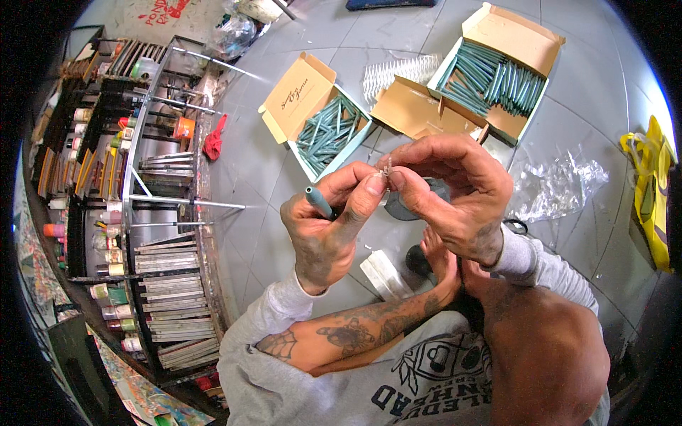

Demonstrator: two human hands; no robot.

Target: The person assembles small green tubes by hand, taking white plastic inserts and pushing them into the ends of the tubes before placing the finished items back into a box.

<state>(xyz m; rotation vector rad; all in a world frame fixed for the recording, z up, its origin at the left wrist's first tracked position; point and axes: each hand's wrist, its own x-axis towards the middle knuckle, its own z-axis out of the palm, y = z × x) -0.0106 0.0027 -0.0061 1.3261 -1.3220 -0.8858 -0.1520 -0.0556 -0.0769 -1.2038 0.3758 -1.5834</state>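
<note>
Head: tube point(320, 202) in left fingers point(339, 182), lettered box point(298, 92)

Tubes point(330, 131) lie in two boxes point(511, 34) on the floor point(582, 131), right of the rack point(135, 275).

Grey tiled floor point(577, 122) spreads across the centre and right of the frame. Along the left, dark shelving point(77, 241) with silver metal bars point(199, 202) holds jars point(112, 256) and stacked flat panels point(170, 291). Upper left, a pale surface point(202, 27) bears red lettering point(162, 11); bright light point(658, 74) rims the right.

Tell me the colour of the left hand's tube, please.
The tube is greyish teal (head view).
</note>
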